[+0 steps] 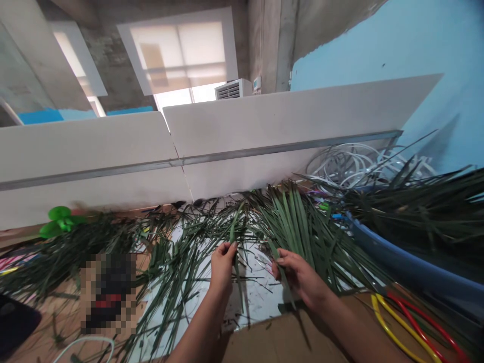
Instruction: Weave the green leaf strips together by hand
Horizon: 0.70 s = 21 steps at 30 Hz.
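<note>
My left hand (222,264) pinches a narrow green leaf (233,227) between thumb and fingertips; the leaf sticks up above the fingers and a strip hangs below them. In my right hand (302,280) another long leaf strip (288,288) is held between thumb and curled fingers, its tail slanting down over the cardboard (264,345). Both hands are above a white sheet (204,297) strewn with cut leaf pieces. Just beyond my right hand spreads a bundle of long green leaves (293,217).
Scissors with red and yellow handles (406,322) lie at the lower right, beside a blue tub (408,267) of dark leaves. Coiled white strips (348,164) rest behind. At left are leaf heaps (174,287) and a small green fan (60,222). A white partition (242,176) borders the back.
</note>
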Tool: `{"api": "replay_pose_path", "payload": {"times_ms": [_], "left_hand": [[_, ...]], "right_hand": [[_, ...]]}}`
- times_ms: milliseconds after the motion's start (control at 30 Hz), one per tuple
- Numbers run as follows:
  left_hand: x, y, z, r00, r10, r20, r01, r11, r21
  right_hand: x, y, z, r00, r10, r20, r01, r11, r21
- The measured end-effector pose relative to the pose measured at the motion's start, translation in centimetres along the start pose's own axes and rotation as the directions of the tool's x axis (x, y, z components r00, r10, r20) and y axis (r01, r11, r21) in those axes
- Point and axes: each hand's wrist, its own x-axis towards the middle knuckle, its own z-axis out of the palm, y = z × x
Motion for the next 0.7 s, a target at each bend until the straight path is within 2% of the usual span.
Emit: {"api": "replay_pose_path", "payload": {"times_ms": [167,267,467,700], "left_hand": [[-2.1,-0.3,2.0,0.983,-0.100,0.154,0.099,0.995,0.019],[-3.2,-0.5,2.9,0.967,-0.130,0.217,0.125,0.991,0.036],[-3.7,-0.7,3.5,0.946,-0.140,0.293,0.114,0.988,0.102],[-3.9,-1.1,3.8,0.936,-0.119,0.332,0.078,0.988,0.133]], "right_hand": [[0.7,0.8,-0.1,0.996,0.073,-0.045,-0.073,0.997,-0.005],[0.8,0.8,0.0,0.995,0.077,-0.067,-0.076,0.997,0.024],[0.8,0.8,0.2,0.993,0.030,-0.117,-0.025,0.999,0.045],[0.9,1.0,0.3,0.988,0.007,-0.152,-0.002,0.999,0.034]]}}
